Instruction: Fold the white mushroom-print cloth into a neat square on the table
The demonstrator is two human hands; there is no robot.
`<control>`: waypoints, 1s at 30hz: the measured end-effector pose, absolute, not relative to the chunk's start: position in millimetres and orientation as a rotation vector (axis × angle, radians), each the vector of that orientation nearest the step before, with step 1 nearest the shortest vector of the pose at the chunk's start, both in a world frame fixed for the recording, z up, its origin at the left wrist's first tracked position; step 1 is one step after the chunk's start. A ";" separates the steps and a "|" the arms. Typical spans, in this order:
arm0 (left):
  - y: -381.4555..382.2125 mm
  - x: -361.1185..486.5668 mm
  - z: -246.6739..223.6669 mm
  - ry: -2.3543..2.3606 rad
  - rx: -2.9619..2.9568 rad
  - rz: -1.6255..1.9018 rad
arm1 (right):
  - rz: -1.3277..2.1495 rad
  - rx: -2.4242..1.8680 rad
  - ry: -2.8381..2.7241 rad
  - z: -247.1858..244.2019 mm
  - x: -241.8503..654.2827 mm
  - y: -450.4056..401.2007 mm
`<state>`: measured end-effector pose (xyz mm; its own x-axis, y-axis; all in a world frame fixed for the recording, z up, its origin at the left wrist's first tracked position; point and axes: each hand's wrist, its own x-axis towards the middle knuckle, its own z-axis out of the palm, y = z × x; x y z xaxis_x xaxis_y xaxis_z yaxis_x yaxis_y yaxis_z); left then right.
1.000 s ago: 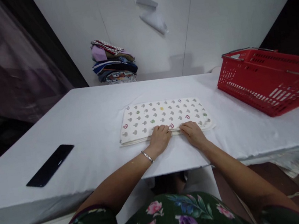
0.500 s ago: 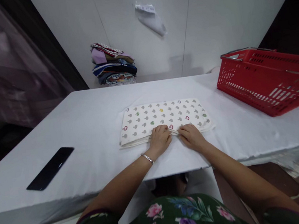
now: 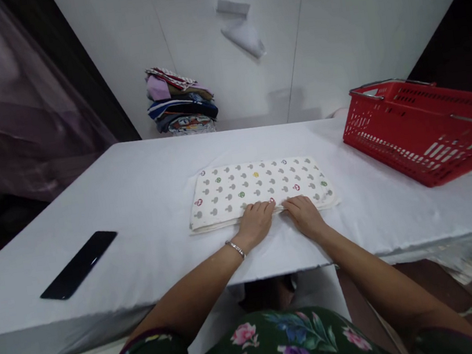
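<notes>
A folded white cloth (image 3: pixel 258 182) with grey, red, green and yellow mushroom shapes lies on the white-covered table. My left hand (image 3: pixel 257 221), with a silver bracelet at its wrist, grips the cloth's near edge around the middle. Just right of it, my right hand (image 3: pixel 305 214) holds the same edge, its fingers bent over the top layer. A small gap separates the two hands. Both thumbs are mostly hidden at the folded layers.
A black phone (image 3: pixel 80 265) lies on the table (image 3: pixel 141 190) at the left. The red basket (image 3: pixel 425 133) stands at the right. Behind the table's far edge is a stack of folded fabrics (image 3: pixel 182 103); a plastic bag (image 3: pixel 244 36) hangs on the wall.
My left hand has shifted slightly right along the cloth's near edge, closer to my right hand. The cloth lies nearly as before.
</notes>
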<state>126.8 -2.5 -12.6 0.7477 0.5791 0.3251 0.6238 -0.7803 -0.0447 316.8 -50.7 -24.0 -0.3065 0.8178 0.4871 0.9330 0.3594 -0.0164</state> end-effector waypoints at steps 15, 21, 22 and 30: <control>10.7 129.8 -13.8 -1.048 -2.839 -0.526 | -0.368 -1.687 -2.266 -8.9 375.5 -72.1; 10.6 131.1 -13.1 -1.007 -2.858 -0.532 | -0.446 -1.794 -2.289 -7.8 411.5 -70.3; 9.8 131.1 -12.4 -0.989 -2.855 -0.525 | -0.462 -1.799 -2.292 -4.6 414.5 -67.1; 8.1 132.8 -18.0 -0.840 -2.778 -0.563 | -0.591 -1.727 -2.220 7.2 420.7 -47.7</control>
<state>132.8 8.1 -18.0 0.7680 0.4943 0.4073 0.5645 -0.8228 -0.0660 420.7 -47.7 7.2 -0.2551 0.8575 0.4468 0.9662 0.2077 0.1529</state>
